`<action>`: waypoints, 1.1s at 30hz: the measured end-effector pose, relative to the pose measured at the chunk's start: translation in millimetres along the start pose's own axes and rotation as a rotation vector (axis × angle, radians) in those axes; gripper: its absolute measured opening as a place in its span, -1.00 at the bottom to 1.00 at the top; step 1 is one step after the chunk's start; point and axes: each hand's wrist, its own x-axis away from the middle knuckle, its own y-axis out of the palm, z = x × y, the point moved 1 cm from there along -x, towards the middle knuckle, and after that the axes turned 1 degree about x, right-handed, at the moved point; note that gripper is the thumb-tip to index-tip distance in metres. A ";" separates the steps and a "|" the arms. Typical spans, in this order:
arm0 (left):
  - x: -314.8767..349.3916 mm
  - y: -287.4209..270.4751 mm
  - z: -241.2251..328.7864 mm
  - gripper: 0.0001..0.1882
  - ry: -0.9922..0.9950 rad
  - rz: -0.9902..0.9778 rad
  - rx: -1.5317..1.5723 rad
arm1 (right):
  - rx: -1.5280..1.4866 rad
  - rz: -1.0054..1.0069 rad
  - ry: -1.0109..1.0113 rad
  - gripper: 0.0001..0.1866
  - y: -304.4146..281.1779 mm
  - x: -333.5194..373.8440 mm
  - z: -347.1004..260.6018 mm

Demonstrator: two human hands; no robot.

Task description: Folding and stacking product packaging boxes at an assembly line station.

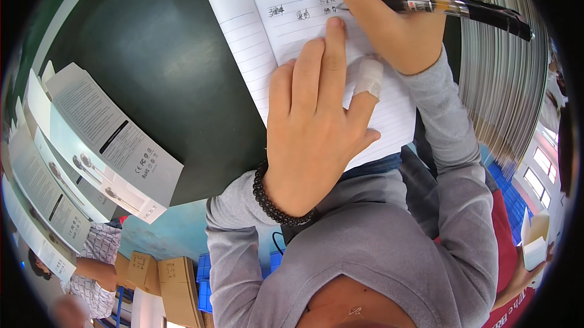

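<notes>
White notebook (281, 39) with ruled lines, black pen (447, 6), dark-green tabletop (170, 30), grey sleeves (450, 127)

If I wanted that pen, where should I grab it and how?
I'd pinch the pen by its dark back end, coming in from the person's right. That end sticks out past the right hand, so your fingers should fit there. The front is held by that hand, with the tip down at the notebook.

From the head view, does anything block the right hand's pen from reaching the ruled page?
Nothing visible stands between the pen in the right hand and the page. The left hand lies on the page, one fingertip just below the handwriting near the pen's tip.
</notes>
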 end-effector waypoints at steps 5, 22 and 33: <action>-1.4 0.1 0.5 -0.51 0.003 0.000 -0.026 | 0.022 -0.036 -0.009 -0.71 -0.7 -2.9 -0.7; 1.2 -0.2 -0.3 -0.40 0.016 -0.017 -0.051 | 0.030 -0.050 -0.010 -0.71 -2.1 2.0 -0.5; -0.9 -13.5 -1.3 -0.25 0.027 -0.060 -0.004 | 0.656 -0.167 0.655 -0.71 7.8 -15.4 -41.3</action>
